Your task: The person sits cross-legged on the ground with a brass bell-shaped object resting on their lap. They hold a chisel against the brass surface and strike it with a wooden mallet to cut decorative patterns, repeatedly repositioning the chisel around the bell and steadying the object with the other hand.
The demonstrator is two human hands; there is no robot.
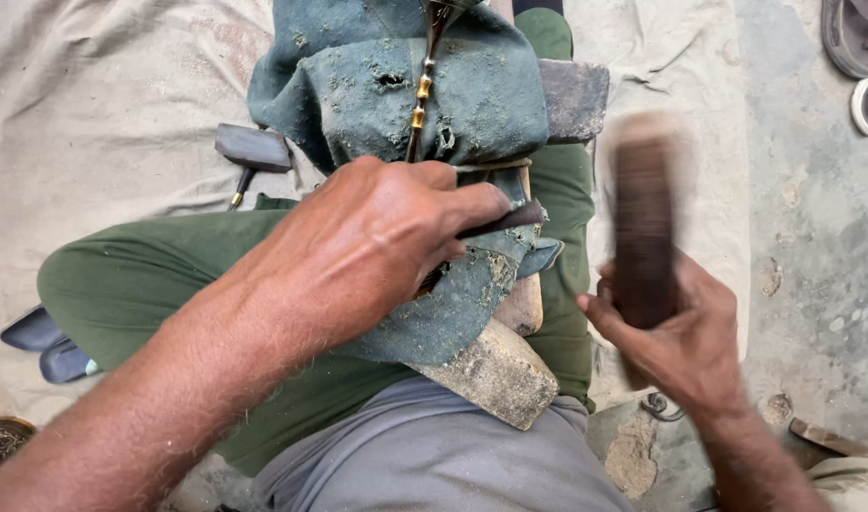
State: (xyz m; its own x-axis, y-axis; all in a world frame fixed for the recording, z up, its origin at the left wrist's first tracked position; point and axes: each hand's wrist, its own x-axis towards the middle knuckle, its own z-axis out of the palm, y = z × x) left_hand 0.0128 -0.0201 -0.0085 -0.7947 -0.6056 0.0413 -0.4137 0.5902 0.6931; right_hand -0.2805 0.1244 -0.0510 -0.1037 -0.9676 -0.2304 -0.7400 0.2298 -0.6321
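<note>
Hammering is the step in hand, by the look of it — a strike in mid-swing onto a punch held against the work. The left hand (377,242) lies across the middle of the picture, fingers clenched round a dark slim punch (505,220) whose tip pokes out toward three o'clock; the hand presses down on a worn green cloth (472,95) draped over a wooden block (500,374) that rests on the person's lap. A thin brass-ringed rod (423,90) runs out from under the knuckles toward twelve o'clock, lying along the cloth.

The right hand (676,332), at four o'clock from the left, grasps a dark wooden mallet (643,223) by its lower end, fingers wrapped tight; the mallet stands nearly upright and is blurred with motion, well apart from the punch.

A clean blow would seem to call for the mallet face to meet the punch's end squarely while the left hand holds steady — a glancing hit could skid onto the knuckles.

The left forearm comes in from seven o'clock, wrist bent down; the right forearm rises from five o'clock, wrist cocked back. A small hammer (252,150) lies at ten o'clock on the pale sheet (102,104).
</note>
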